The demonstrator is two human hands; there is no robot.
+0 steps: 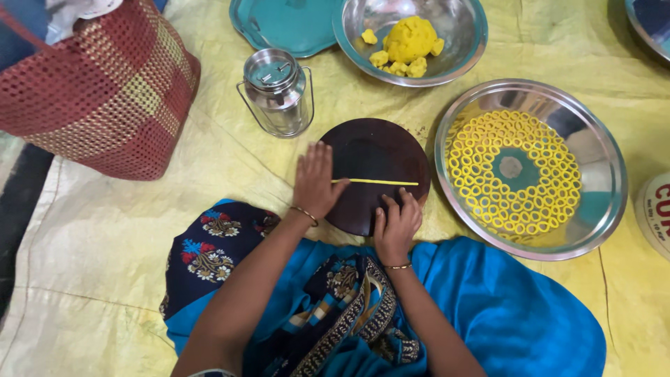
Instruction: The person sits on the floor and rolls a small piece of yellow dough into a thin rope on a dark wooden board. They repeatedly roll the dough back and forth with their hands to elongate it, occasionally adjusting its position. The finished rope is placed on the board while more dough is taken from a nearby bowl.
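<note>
Left hand [317, 181] is lying flat and open on the dough rope's [377, 182] left end, gripping nothing. Right hand [398, 220] is curling loosely just below the rope on the dark round board [377, 150]; can't tell if it's pinching anything.

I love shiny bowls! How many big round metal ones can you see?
3: a steel bowl of yellow dough at top, a wide steel basin of rings at right, another rim cut off top right.

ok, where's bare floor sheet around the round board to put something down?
Bare yellow sheet lies left of the dark round board, below the woven bag. Crowded above and right: steel can, dough bowl, ring-filled tray. The left hand and right hand rest on the board with the dough strip.
</note>
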